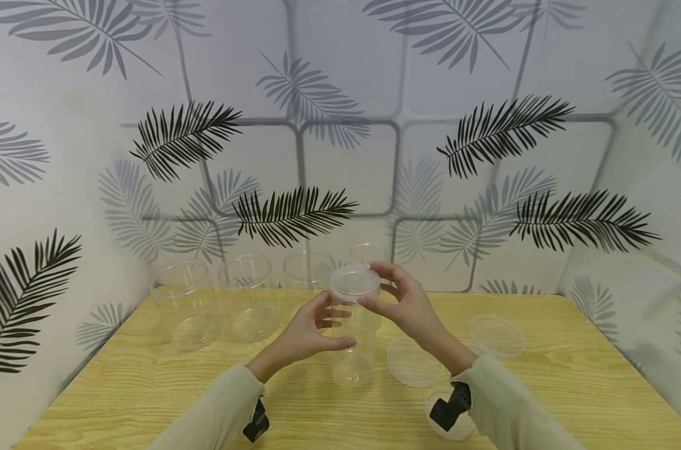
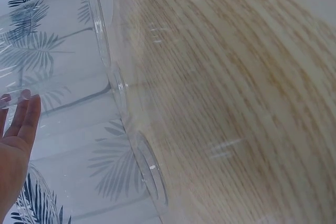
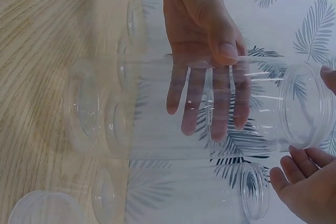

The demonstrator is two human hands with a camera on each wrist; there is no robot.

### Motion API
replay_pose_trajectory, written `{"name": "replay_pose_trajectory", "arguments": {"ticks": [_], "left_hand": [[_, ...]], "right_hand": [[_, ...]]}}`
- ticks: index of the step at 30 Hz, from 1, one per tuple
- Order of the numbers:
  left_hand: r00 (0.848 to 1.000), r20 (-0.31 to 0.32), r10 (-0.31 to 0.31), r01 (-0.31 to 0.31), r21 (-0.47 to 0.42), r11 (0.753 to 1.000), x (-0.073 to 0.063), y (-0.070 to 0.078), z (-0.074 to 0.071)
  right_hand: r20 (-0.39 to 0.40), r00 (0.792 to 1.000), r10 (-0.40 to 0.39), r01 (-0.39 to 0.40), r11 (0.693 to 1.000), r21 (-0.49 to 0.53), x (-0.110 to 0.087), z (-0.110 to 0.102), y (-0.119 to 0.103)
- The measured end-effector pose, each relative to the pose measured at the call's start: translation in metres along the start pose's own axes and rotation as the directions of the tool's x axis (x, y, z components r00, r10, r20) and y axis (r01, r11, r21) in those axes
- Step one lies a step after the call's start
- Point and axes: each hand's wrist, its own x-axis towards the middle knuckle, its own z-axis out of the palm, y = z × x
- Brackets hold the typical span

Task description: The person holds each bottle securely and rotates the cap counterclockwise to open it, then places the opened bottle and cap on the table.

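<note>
A tall clear plastic jar stands upright before me, with a round clear lid at its mouth. My left hand holds the jar's body from the left, fingers behind and thumb in front. In the right wrist view the left hand shows through the see-through wall of the jar. Thumb and fingers of my right hand pinch the lid's edge from the right. The left wrist view catches only part of the left hand, fingertips at clear plastic.
Wide clear jars stand in a row at the back left, with another jar and a narrower one further right. Loose clear lids lie on the wooden table at the right. A leaf-patterned wall rises behind.
</note>
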Motion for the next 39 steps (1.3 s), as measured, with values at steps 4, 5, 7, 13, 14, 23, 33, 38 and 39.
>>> {"name": "replay_pose_trajectory", "arguments": {"ticks": [4, 5, 7, 13, 14, 23, 33, 38, 39], "left_hand": [[1.000, 0.004, 0.001, -0.001, -0.002, 1.000, -0.001, 0.001, 0.000], [1.000, 0.007, 0.001, -0.001, -0.002, 1.000, -0.001, 0.002, 0.000], [1.000, 0.011, 0.002, -0.002, -0.001, 1.000, -0.001, 0.002, 0.000], [0.999, 0.026, 0.026, -0.025, -0.022, 0.999, 0.003, -0.010, 0.000], [0.999, 0.028, 0.030, -0.029, -0.024, 0.999, 0.004, -0.013, 0.000], [0.999, 0.022, 0.041, -0.041, 0.001, 0.999, 0.005, -0.024, 0.000], [1.000, 0.003, 0.031, -0.031, 0.019, 0.999, 0.004, -0.024, -0.004], [1.000, 0.003, 0.024, -0.024, 0.026, 0.999, 0.003, -0.018, -0.004], [1.000, 0.003, 0.024, -0.024, 0.023, 0.999, 0.003, -0.017, -0.003]], "right_hand": [[0.076, 0.997, -0.018, 0.014, 0.999, 0.050, 0.001, -0.004, 0.003], [0.105, 0.994, -0.021, 0.014, 0.998, 0.067, 0.002, -0.006, 0.004], [0.171, 0.985, -0.027, 0.008, 0.993, 0.114, 0.004, -0.011, 0.008], [0.352, 0.933, -0.076, -0.024, 0.963, 0.270, 0.013, -0.022, 0.015], [0.374, 0.923, -0.088, -0.028, 0.956, 0.294, 0.014, -0.024, 0.015], [0.419, 0.901, -0.109, -0.056, 0.931, 0.362, 0.015, -0.026, 0.016], [0.137, 0.990, -0.021, -0.001, 0.987, 0.159, 0.000, -0.011, 0.004], [0.032, 0.999, -0.009, 0.007, 0.998, 0.064, -0.005, -0.001, -0.001], [0.023, 1.000, -0.003, 0.002, 0.999, 0.052, -0.005, 0.001, -0.001]]}}
